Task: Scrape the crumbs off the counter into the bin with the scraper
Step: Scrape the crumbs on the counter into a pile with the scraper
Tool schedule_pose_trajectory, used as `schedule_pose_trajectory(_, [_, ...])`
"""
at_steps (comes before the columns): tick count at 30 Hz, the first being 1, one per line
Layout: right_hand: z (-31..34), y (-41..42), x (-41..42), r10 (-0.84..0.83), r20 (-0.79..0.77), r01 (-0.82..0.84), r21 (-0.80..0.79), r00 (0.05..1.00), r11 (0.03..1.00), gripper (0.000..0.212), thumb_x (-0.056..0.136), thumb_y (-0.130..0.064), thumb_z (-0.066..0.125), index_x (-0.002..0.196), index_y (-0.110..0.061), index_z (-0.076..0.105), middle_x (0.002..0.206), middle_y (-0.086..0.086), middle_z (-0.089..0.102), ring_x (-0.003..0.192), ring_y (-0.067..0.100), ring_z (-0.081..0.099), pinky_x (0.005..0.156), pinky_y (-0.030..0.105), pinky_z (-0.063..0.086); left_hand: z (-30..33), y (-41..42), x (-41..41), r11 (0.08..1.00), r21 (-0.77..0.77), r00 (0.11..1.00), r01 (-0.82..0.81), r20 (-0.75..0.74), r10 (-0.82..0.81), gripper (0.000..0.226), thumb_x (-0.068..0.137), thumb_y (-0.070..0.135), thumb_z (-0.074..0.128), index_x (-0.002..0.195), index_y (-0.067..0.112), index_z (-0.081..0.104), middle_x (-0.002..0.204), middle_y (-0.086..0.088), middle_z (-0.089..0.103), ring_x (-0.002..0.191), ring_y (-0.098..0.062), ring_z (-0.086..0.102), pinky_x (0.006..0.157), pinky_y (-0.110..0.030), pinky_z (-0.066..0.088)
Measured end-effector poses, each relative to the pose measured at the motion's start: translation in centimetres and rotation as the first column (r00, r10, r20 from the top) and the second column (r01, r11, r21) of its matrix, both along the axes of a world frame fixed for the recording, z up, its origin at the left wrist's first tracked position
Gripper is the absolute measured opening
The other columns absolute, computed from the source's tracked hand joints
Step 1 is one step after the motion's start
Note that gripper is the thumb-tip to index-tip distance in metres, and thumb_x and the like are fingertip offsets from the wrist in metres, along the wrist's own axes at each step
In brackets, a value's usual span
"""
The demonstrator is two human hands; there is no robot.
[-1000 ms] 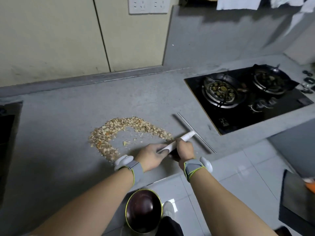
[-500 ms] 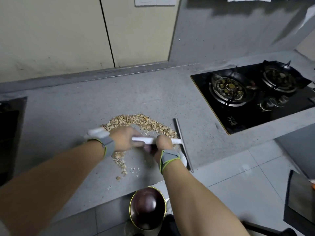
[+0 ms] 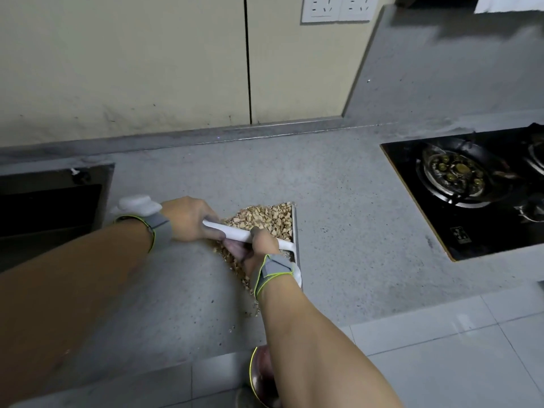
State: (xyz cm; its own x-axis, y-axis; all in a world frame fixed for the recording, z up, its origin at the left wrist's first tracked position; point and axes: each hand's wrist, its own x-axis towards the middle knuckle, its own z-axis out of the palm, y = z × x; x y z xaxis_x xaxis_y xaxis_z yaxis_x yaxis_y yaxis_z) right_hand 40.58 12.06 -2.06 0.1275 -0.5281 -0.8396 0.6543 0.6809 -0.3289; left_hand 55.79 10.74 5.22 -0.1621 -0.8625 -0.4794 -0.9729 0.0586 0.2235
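The grey tabletop (image 3: pixel 338 201) carries one gathered heap of crumbs (image 3: pixel 262 219), none of it in the bin (image 3: pixel 260 378), which stands on the floor below the front edge, half hidden by the right forearm. So the gathering looks largely done; the push over the edge remains. The scraper (image 3: pixel 290 245) stands against the heap's right side. Left hand (image 3: pixel 188 219) and right hand (image 3: pixel 257 248) both have their fingers wrapped round its white handle.

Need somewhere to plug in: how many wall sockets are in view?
2, side by side on the wall above the counter: left socket, right socket. Others may lie outside the frame.
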Motion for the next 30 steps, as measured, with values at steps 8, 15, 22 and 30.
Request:
schedule_pose_trajectory(8, [1.6,1.4,3.1,0.032,0.056,-0.029,-0.039,0.998,0.999,0.005,0.094,-0.004,0.046,0.097,-0.001,0.045,0.105,0.027,0.06,0.078,0.037,0.068,0.073,0.048,0.058,2.0,2.1,2.6,0.998,-0.024,0.997,-0.052,0.055,0.054,0.027,0.079,0.059,0.062,0.096,0.04,0.073,0.089,0.016,0.071,0.083,-0.008,0.064,0.078,-0.032,0.054])
schedule_pose_trajectory(15, [2.6,0.9,1.7,0.099,-0.039,-0.104,-0.17,0.994,0.98,0.016,0.097,-0.014,0.05,0.1,0.001,0.045,0.092,0.024,0.063,0.064,0.032,0.069,0.048,0.04,0.06,3.3,3.5,1.7,0.981,-0.116,0.988,-0.156,-0.036,0.152,0.027,0.076,0.065,0.061,0.092,0.045,0.07,0.084,0.013,0.07,0.079,-0.01,0.064,0.077,-0.034,0.054])
schedule_pose_trajectory(22, [-0.4,-3.1,-5.7,0.348,-0.679,-0.511,-0.046,0.647,0.859,0.038,0.092,-0.034,0.053,0.109,0.0,0.056,0.123,0.023,0.063,0.11,0.041,0.064,0.099,0.05,0.05,-1.0,6.4,-7.5,0.948,-0.069,0.897,-0.312,-0.351,0.269,0.022,0.095,0.039,0.053,0.107,0.028,0.068,0.068,0.009,0.063,0.052,-0.003,0.055,0.043,-0.015,0.038])
schedule_pose_trajectory(30, [1.2,-1.4,-0.5,0.432,-0.824,-0.698,0.064,0.366,0.714,0.047,0.1,-0.03,0.042,0.125,0.008,0.055,0.129,0.025,0.059,0.118,0.038,0.058,0.091,0.035,0.045,-1.9,10.1,-6.7,0.816,-0.082,0.784,-0.572,-0.348,0.514,0.025,0.094,0.033,0.049,0.099,0.014,0.064,0.084,-0.013,0.069,0.076,-0.033,0.065,0.06,-0.034,0.048])
